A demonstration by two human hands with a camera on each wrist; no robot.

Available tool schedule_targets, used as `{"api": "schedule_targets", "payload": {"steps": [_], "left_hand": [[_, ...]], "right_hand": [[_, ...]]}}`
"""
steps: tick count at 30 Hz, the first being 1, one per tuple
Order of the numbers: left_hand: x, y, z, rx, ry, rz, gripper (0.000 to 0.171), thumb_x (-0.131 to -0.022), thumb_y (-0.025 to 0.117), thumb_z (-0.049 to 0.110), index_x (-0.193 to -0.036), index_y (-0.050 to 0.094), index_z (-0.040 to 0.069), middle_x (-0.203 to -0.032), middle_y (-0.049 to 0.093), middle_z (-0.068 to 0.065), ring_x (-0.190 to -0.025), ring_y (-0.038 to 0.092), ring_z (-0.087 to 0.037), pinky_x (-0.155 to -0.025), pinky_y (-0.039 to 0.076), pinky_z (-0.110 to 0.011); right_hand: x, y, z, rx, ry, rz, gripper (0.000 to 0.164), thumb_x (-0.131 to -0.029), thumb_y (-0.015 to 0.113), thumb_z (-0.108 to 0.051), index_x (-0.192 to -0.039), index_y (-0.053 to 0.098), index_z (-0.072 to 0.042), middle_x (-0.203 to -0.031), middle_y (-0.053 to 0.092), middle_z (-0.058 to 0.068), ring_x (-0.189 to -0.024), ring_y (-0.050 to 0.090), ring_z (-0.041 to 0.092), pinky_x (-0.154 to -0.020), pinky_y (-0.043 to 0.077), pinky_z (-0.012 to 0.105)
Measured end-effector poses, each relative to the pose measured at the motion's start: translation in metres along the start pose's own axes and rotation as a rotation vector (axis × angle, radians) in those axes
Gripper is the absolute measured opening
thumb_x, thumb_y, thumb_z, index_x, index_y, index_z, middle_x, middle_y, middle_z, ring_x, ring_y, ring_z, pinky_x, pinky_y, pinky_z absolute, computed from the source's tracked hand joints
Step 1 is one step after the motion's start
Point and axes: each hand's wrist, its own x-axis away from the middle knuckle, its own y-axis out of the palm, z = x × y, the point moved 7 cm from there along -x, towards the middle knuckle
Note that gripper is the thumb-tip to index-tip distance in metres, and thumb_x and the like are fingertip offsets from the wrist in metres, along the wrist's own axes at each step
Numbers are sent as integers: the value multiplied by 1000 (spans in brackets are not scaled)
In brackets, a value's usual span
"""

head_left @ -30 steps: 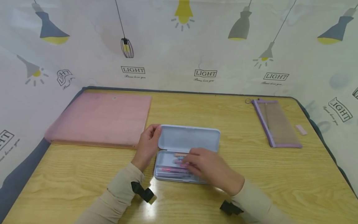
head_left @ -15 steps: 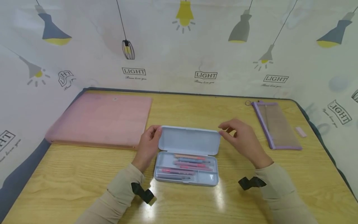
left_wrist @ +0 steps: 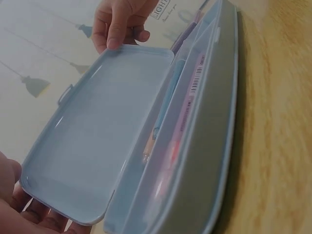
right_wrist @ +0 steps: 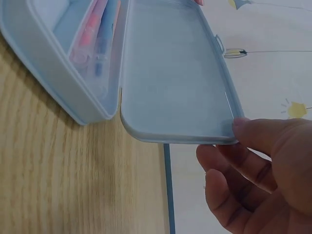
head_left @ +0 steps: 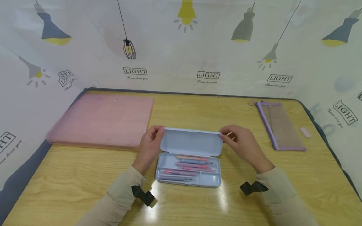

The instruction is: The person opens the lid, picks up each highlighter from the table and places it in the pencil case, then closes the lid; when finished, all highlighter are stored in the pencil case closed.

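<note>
A light blue pencil case [head_left: 203,181] lies on the table with its lid [head_left: 190,142] raised on the far side. Several pens [head_left: 193,161] lie in its compartments, pink, blue, purple and orange. My left hand [head_left: 149,147] pinches the lid's upper left corner, thumb on the inside face. At the opposite corner my right hand [head_left: 244,146] pinches the lid between thumb and fingers. In the right wrist view, the right thumb presses the inside of the lid [right_wrist: 178,73] and the fingers sit behind it. The left wrist view shows both hands on the lid [left_wrist: 97,136].
A large pink folder [head_left: 104,121] lies at the back left, close to my left hand. Toward the right are a mesh pouch [head_left: 285,125] with purple edging and a small pink eraser-like block [head_left: 305,132]. A printed sheet [head_left: 169,47] hangs behind the table [head_left: 183,207].
My right hand has left the pens inside the case, moved up and right, and taken hold of the lid's right corner. The left hand stays on the left corner.
</note>
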Motion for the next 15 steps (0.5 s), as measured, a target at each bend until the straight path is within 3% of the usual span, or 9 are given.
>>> {"api": "schedule_targets", "payload": {"steps": [3, 7, 12, 15], "left_hand": [[8, -3, 8, -86, 86, -41, 32, -104, 49, 37, -118, 64, 13, -113, 64, -5, -98, 57, -19, -85, 46, -33], [27, -11, 16, -262, 267, -123, 28, -103, 51, 35, -120, 66, 17, -111, 67, 0, -96, 63, -15, -83, 51, -35], [60, -15, 29, -508, 579, -288, 24, -100, 59, 22, -123, 66, 17, -118, 69, 5, -106, 65, -12, -90, 53, -37], [84, -13, 33, -623, 763, -382, 28, -98, 61, 21, -125, 66, 15, -123, 67, 3, -113, 63, -14, -93, 52, -36]], "right_hand": [[10, -2, -6, 6, -44, 17, 15, -96, 66, -18, -109, 69, -11, -99, 71, 2, -83, 66, 14, -69, 55, 27], [26, -2, -17, -1, -121, 8, 15, -94, 68, -16, -108, 70, -14, -100, 70, -3, -85, 66, 9, -69, 55, 25], [51, -1, -29, -30, -242, -22, 19, -92, 70, -11, -110, 70, -18, -105, 70, -7, -89, 66, 6, -72, 56, 22], [70, 3, -35, 4, -336, -39, 25, -91, 71, -12, -115, 69, -19, -113, 70, -6, -96, 67, 9, -77, 57, 27]]}}
